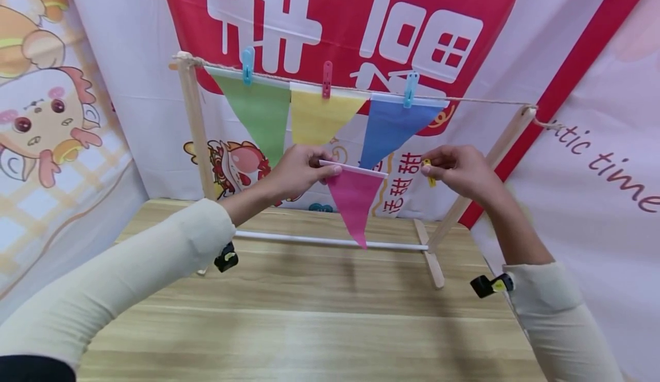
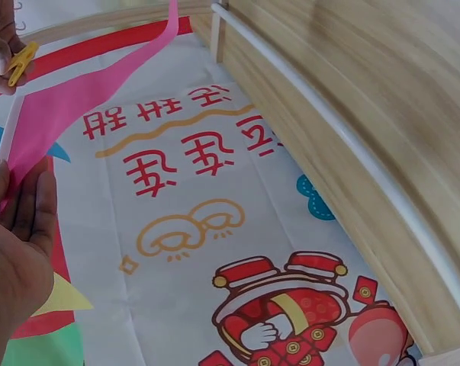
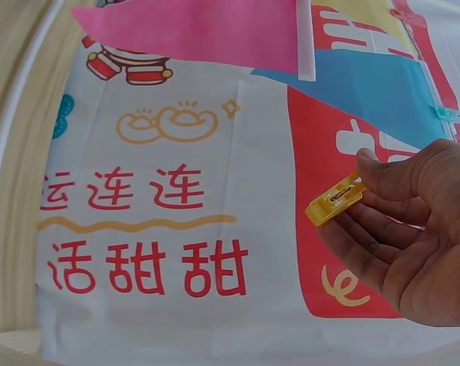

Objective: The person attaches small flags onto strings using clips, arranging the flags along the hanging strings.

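Observation:
My left hand [image 1: 299, 171] pinches the white top edge of a pink triangular pennant [image 1: 356, 196], which hangs point down below the string. A yellow clothespin [image 3: 336, 200] is pinched between the thumb and fingers of my right hand [image 1: 462, 171], a little to the right of the pennant and apart from it. Above, a twine string [image 1: 484, 101] carries a green pennant [image 1: 260, 107], a yellow pennant [image 1: 322, 115] and a blue pennant [image 1: 394, 124]. Blue clothespins [image 1: 248, 66] hold the green and blue ones; a pink clothespin [image 1: 327, 79] holds the yellow one.
The string runs between two wooden posts [image 1: 195, 124] joined low down by a white rod [image 1: 309, 239]. This frame stands on a wood-grain table [image 1: 289, 336]. Behind it hangs a printed red and white cloth [image 1: 154, 113]. Small black cameras sit at both wrists.

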`<state>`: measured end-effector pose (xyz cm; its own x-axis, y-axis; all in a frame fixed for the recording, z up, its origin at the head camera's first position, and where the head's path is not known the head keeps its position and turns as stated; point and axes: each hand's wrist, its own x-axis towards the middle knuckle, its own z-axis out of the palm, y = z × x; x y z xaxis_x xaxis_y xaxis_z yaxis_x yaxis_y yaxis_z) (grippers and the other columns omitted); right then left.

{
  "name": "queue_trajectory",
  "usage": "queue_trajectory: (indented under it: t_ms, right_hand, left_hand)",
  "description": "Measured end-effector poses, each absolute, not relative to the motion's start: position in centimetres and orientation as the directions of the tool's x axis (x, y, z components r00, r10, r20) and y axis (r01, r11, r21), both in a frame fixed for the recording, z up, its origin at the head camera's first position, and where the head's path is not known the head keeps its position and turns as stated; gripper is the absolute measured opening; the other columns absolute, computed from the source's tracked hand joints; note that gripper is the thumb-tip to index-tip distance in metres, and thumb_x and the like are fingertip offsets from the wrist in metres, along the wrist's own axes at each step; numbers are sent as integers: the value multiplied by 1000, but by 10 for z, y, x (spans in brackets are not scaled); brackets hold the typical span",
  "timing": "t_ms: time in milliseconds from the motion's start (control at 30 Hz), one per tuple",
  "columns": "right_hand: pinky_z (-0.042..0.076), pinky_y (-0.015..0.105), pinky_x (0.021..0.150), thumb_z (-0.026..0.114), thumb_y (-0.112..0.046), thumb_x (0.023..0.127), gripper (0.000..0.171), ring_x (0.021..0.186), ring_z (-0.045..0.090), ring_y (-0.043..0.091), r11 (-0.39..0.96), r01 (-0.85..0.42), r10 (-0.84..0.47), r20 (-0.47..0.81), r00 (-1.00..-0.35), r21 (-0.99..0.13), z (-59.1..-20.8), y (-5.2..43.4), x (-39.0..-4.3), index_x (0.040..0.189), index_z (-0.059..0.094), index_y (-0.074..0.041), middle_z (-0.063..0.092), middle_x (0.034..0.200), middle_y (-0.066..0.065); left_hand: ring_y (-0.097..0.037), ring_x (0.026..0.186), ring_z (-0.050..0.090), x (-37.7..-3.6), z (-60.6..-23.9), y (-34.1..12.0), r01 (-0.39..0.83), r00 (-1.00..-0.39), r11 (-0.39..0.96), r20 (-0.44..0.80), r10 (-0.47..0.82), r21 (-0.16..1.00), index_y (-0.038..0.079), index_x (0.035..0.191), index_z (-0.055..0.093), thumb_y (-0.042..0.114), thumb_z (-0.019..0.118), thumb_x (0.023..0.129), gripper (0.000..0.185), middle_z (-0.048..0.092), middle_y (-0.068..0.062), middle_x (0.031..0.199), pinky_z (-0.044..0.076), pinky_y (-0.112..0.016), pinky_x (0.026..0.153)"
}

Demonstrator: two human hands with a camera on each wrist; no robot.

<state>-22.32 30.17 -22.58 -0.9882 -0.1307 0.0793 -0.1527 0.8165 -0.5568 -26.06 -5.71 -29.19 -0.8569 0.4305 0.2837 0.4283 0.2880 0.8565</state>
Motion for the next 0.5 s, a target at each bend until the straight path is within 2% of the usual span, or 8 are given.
queue_trajectory:
  t_ms: [133, 500]
  right_hand:
    - [65, 27, 82, 77, -40, 108, 51, 109, 76, 31, 814, -162, -137, 87, -987, -558, -222, 302, -224, 148, 72, -9, 78, 135, 19]
    - [65, 24, 82, 77, -38, 108, 53, 112, 76, 32, 814, -172, -140, 99, -985, -554, -217, 302, -224, 150, 71, -7, 77, 138, 21]
  left_hand:
    - [-25, 92, 78, -261, -288, -53, 458, -843, 262, 322, 430, 850, 5, 120, 82, 19, 75, 111, 18, 83, -14, 103, 67, -31, 83]
    - [-26, 95, 76, -262, -281, -47, 429, -852, 216, 314, 418, 877, 2, 132, 81, 17, 72, 112, 26, 81, -16, 119, 67, -27, 81]
